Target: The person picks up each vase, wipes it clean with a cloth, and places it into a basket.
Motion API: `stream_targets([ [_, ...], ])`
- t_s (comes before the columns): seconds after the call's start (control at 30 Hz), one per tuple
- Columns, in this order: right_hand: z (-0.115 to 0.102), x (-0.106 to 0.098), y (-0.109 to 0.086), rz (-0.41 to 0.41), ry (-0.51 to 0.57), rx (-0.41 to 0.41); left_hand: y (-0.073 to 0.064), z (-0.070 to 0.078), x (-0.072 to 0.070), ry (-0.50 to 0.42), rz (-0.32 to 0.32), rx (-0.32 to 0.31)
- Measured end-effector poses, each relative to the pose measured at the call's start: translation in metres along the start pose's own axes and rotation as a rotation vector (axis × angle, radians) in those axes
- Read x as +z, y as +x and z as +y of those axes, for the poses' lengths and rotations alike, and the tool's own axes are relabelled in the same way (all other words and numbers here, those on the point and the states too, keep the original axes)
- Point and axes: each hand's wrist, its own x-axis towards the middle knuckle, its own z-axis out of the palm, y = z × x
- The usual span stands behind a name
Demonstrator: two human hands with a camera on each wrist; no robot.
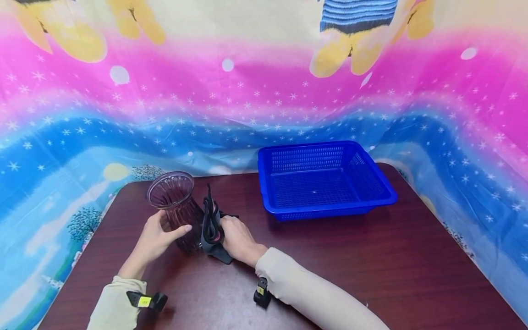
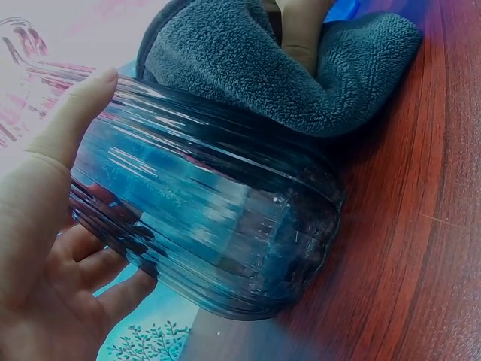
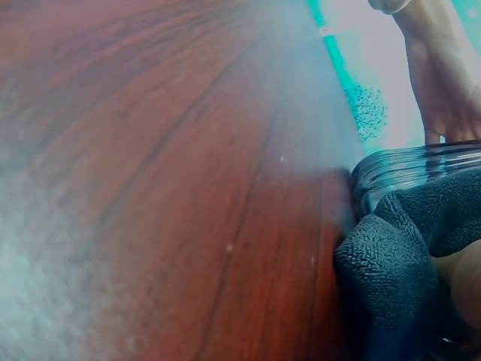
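Evidently tilted in the head view, a ribbed, purplish vase (image 1: 184,214) occupies the left part of the tabletop (image 1: 396,261), flared mouth uppermost; whether its base bears fully on the surface cannot be told. The left hand (image 1: 155,239) curves round the body below the mouth, thumb and fingers spread to its girth. The right hand (image 1: 238,239) grips a folded dark grey cloth (image 1: 211,224) against the opposite side, its fingertips largely hidden. Apparently glass, the vase is judged stiff, fairly heavy, smooth and breakable; a wrapping hold on the narrowed body suits it better than one on the flared rim. The cloth, with its fleecy pile, should prove light and limp, best bunched in the fingers. A blue basket (image 1: 307,158) stands well apart.
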Motion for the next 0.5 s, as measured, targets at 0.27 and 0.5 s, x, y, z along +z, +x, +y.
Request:
stream_targets([
  [0.27, -0.005, -0.008, 0.001, 0.020, 0.018, -0.012, 0.000, 0.000, 0.000, 0.002, 0.007, 0.007],
  [0.5, -0.010, -0.017, 0.004, 0.045, 0.032, -0.035, 0.000, 0.000, 0.000, -0.007, 0.006, 0.022],
])
